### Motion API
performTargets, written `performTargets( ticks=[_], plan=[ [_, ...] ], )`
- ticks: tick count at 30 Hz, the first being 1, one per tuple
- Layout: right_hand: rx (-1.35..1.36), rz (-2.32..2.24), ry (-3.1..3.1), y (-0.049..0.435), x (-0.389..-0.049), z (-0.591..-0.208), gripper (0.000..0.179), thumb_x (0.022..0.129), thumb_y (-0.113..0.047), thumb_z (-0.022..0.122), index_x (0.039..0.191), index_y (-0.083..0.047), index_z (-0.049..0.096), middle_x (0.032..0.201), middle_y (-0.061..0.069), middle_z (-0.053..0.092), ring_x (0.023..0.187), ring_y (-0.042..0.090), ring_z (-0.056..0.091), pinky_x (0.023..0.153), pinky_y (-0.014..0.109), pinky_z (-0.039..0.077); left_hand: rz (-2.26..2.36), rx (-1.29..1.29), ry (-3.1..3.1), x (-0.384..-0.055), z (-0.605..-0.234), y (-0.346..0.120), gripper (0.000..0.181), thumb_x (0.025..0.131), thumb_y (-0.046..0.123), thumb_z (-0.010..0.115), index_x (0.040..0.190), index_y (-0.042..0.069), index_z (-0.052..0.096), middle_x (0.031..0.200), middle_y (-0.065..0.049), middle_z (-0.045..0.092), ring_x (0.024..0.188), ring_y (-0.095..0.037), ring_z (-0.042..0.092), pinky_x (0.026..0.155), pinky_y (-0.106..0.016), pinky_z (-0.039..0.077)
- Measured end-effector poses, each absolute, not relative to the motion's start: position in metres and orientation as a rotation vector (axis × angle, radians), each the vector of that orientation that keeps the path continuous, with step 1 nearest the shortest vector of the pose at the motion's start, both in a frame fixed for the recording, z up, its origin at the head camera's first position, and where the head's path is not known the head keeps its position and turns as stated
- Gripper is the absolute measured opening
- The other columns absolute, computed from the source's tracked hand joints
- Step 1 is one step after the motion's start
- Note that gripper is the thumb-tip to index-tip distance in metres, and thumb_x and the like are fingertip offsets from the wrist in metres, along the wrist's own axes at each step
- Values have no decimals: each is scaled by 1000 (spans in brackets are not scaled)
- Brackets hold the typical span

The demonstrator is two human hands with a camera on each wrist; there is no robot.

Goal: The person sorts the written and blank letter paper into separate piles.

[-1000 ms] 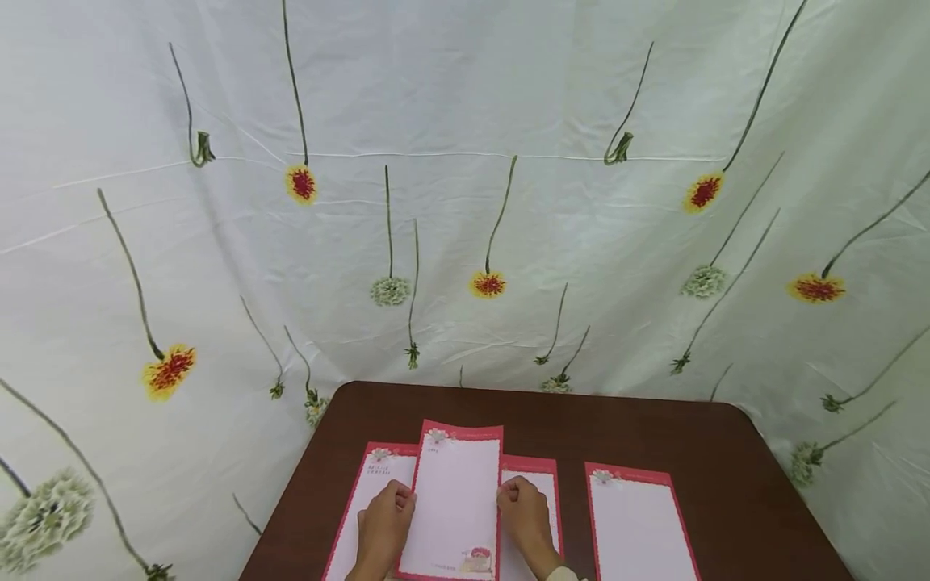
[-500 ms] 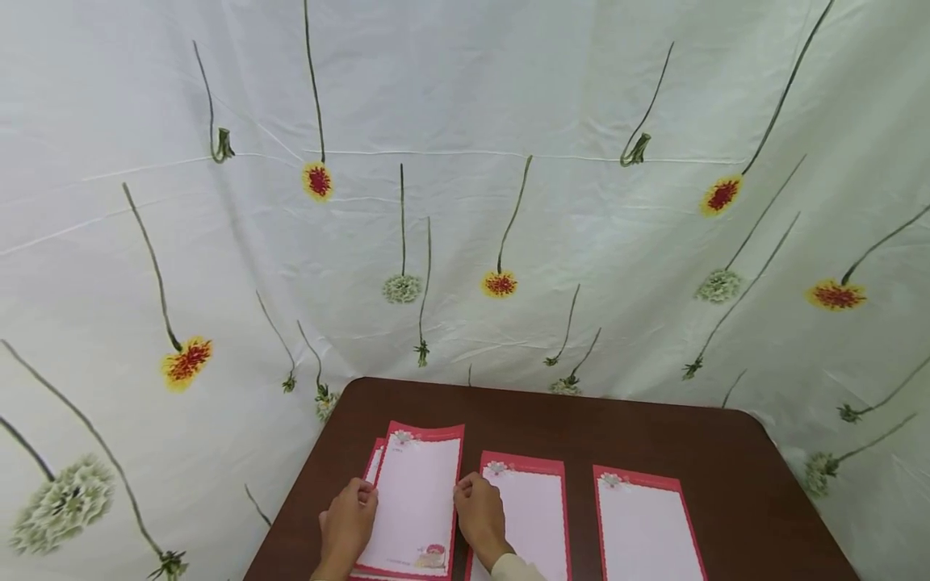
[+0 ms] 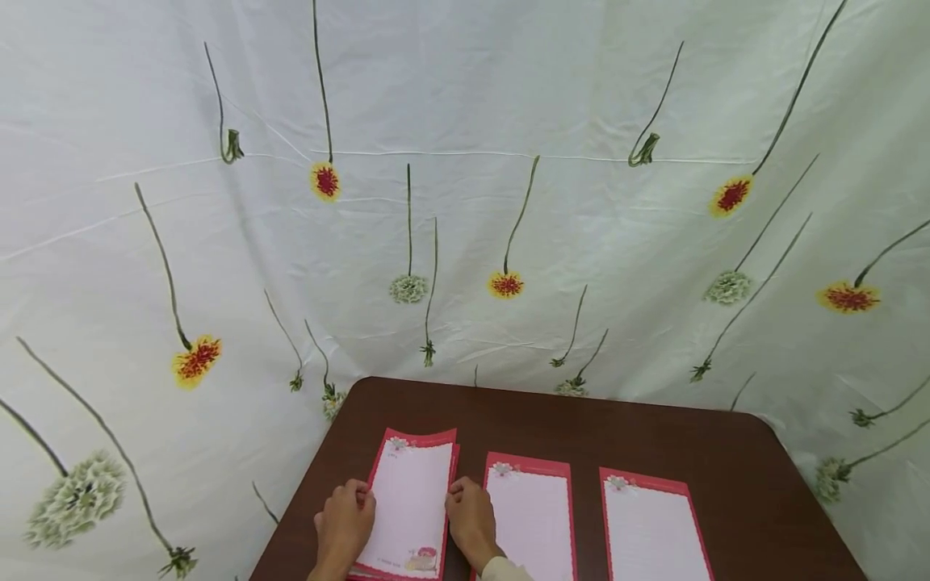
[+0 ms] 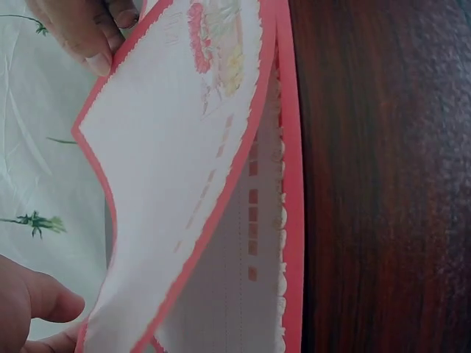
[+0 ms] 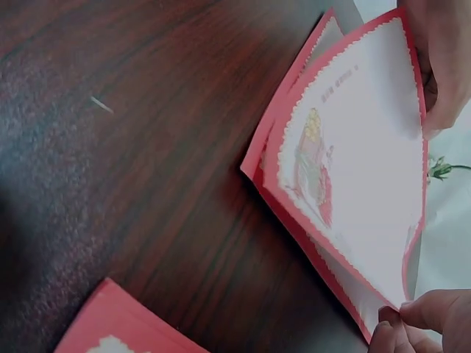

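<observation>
A pink-bordered sheet of letter paper (image 3: 407, 504) is held between both hands at the left part of the table, bowed upward in the wrist views. The left hand (image 3: 344, 520) pinches its left edge between thumb and fingers. On the opposite edge, the right hand (image 3: 471, 516) pinches the paper with thumb and fingertips, seen closely in the right wrist view. Beneath it lies another sheet (image 4: 292, 206) with the same pink border, mostly covered. Flower print marks the held sheet's top left corner, and a small coloured picture its lower right.
Right of the hands, a second pink-bordered sheet (image 3: 530, 516) lies on the dark brown table (image 3: 552, 424). Farther right is a similar third sheet (image 3: 654, 524). A white flower-printed cloth (image 3: 465, 242) hangs behind the table.
Both hands have carried the sheet left, from between two sheets to over the leftmost one, and lowered it slightly. The middle sheet is now uncovered. The head view has shifted a little.
</observation>
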State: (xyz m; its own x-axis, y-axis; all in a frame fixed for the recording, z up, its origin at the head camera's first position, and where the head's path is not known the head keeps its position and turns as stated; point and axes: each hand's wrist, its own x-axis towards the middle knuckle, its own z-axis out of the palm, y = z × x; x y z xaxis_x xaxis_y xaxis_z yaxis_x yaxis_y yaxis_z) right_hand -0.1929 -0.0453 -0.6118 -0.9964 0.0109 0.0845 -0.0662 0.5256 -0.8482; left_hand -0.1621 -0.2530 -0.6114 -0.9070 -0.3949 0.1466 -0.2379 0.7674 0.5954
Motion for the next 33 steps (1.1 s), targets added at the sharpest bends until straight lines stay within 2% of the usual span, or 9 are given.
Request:
performTargets(
  ticks=[9,12,17,19,24,33],
  plan=[
    [70,1387,-2722,-51,-190,-615,9,91,-12,77,98,-6,75,75,-7,68,66,9,61,62,33,50,-809,504,-2778,-158,-615,-250,37,95,17,65,122,-8,67,120,-32,63,114,-52,58,91,-66,39],
    [93,1264,-2748,-53,-188,-616,16,88,-12,80,100,-4,75,78,-2,66,68,15,63,66,38,52,-754,489,-2828,-156,-617,-248,42,95,17,65,128,-10,65,126,-33,60,117,-52,56,95,-68,39],
    [133,1023,-2777,-57,-184,-620,28,84,-15,85,106,0,76,91,12,69,85,31,71,76,50,54,-680,470,-2880,-153,-625,-245,48,96,17,65,134,-12,61,134,-33,57,123,-52,54,100,-70,39],
    [148,956,-2781,-58,-181,-621,29,82,-17,86,103,1,76,92,14,69,88,34,71,75,52,53,-680,481,-2892,-153,-626,-244,49,96,17,64,135,-13,59,137,-34,55,125,-52,52,102,-71,38],
    [199,811,-2821,-61,-176,-624,30,80,-20,87,97,2,73,86,14,65,81,35,69,72,51,52,-690,523,-2932,-154,-630,-244,51,97,18,64,137,-14,57,141,-36,51,127,-52,48,106,-70,35],
    [227,754,-2874,-63,-173,-631,48,81,-18,86,118,8,70,94,18,68,86,36,69,75,52,50,-726,535,-2915,-152,-637,-249,49,98,12,63,141,-12,56,142,-36,49,129,-53,45,105,-69,33]
  ],
)
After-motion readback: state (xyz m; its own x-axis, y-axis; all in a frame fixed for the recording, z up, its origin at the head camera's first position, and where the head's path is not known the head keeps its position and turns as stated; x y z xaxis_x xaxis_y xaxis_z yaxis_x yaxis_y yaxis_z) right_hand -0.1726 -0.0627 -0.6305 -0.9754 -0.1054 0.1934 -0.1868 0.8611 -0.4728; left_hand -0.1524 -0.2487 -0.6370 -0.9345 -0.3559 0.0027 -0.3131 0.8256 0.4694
